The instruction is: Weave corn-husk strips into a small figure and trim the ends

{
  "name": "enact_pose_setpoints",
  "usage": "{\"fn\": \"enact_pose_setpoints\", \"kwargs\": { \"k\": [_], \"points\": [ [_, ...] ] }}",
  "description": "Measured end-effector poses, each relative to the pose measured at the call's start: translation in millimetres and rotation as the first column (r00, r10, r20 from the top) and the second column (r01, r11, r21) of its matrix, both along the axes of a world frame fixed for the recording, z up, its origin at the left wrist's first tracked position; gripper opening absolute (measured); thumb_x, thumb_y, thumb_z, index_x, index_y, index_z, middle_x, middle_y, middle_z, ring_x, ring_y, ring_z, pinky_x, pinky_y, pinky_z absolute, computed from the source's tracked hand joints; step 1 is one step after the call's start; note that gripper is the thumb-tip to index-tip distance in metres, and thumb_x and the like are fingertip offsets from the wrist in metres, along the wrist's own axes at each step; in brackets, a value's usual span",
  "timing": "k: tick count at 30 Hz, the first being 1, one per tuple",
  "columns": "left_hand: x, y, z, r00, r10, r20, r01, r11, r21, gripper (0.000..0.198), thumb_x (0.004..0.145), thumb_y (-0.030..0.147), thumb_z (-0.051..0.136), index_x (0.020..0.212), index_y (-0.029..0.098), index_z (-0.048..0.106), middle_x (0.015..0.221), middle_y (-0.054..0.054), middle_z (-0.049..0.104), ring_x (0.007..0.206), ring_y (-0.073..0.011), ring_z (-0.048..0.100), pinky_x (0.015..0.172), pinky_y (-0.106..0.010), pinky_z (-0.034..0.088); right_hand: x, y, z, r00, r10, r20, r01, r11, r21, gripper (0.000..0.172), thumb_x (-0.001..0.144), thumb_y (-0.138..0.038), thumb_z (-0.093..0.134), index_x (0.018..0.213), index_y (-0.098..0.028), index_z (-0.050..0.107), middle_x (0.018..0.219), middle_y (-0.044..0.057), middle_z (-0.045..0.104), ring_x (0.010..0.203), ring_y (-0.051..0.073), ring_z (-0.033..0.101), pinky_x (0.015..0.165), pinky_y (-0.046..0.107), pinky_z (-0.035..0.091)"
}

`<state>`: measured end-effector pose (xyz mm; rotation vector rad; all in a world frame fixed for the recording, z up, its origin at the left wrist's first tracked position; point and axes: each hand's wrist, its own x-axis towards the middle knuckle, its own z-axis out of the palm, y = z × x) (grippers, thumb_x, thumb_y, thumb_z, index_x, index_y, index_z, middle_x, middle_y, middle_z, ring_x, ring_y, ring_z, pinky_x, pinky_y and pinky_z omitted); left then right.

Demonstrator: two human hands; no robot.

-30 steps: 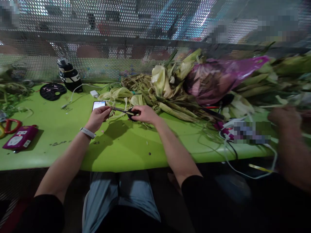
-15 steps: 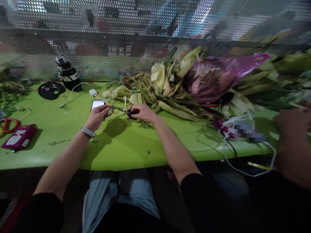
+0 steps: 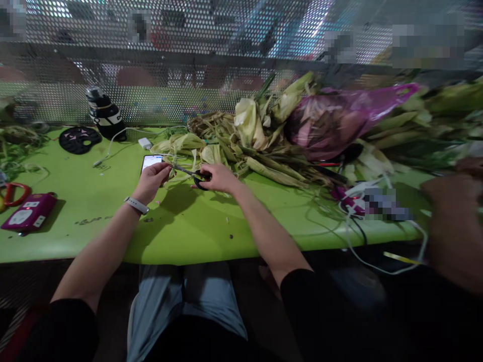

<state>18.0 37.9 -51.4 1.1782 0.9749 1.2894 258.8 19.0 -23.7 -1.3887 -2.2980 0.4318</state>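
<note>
My right hand [image 3: 217,178] is closed round the black handles of a pair of scissors [image 3: 199,183]. Their blades point left, to the fingertips of my left hand [image 3: 154,177]. That hand is pinched on a pale green piece of corn husk [image 3: 172,174], partly hidden by the fingers and blades. Just behind my left hand lies a phone [image 3: 152,160] with a lit screen. Beyond both hands is a heap of corn husks [image 3: 222,133], some pale green, some dry and brown.
A purple plastic bag [image 3: 320,125] rests among the husks. At left are a black bottle [image 3: 106,118], a black palette-shaped thing [image 3: 80,140] and a magenta power socket box [image 3: 30,212]. White cables [image 3: 377,271] hang over the front edge at right, beside another person's arm [image 3: 455,216].
My right hand has shifted slightly, and the scissors' handles are tilted lower and show more clearly. My left hand stays almost in place. The other person's arm at right has moved slightly left.
</note>
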Motion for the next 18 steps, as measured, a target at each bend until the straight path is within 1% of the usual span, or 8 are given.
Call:
{"fn": "enact_pose_setpoints", "kwargs": {
  "k": [4,7,11,18],
  "points": [
    [2.2,-2.0,1.3,1.0,-0.002,0.013,0.002,1.0,-0.021,0.018,0.07,0.021,0.079,0.084,0.012,0.073,0.066,-0.003,0.065,0.056,-0.0078,0.059,0.053,-0.019,0.043,-4.4,-1.0,1.9,0.998,-0.013,0.063,0.007,0.995,0.097,0.043,0.072,-0.059,0.07,0.084,-0.018,0.064,0.078,0.004,0.066,0.07,0.017,0.056,0.076,0.033,0.04],
    [2.9,-2.5,1.0,1.0,-0.009,0.027,0.009,0.999,-0.037,0.015,0.071,0.018,0.077,0.084,0.012,0.073,0.068,-0.004,0.067,0.059,-0.0092,0.061,0.058,-0.022,0.047,-5.5,0.5,0.0,0.996,-0.014,0.091,0.001,0.991,0.136,0.045,0.072,-0.062,0.07,0.083,-0.019,0.063,0.076,0.004,0.065,0.071,0.018,0.056,0.08,0.035,0.04],
    [2.6,-1.6,-0.9,0.999,0.007,0.032,-0.006,0.999,-0.044,0.016,0.071,0.018,0.078,0.084,0.012,0.073,0.069,-0.004,0.067,0.062,-0.0107,0.063,0.06,-0.023,0.049,-4.4,4.6,-3.5,0.997,-0.016,0.078,0.005,0.99,0.141,0.043,0.073,-0.061,0.07,0.08,-0.019,0.062,0.074,0.004,0.064,0.069,0.018,0.055,0.08,0.036,0.04],
    [1.6,-0.9,-4.4,0.999,-0.022,0.037,0.021,1.0,0.012,0.023,0.069,0.027,0.08,0.086,0.012,0.075,0.07,-0.002,0.068,0.059,-0.0079,0.062,0.058,-0.02,0.048,-2.0,9.6,-7.8,1.0,-0.013,0.018,0.01,0.99,0.139,0.03,0.077,-0.047,0.072,0.075,-0.019,0.058,0.07,0.0,0.063,0.066,0.016,0.055,0.083,0.035,0.039]
  ]
}}
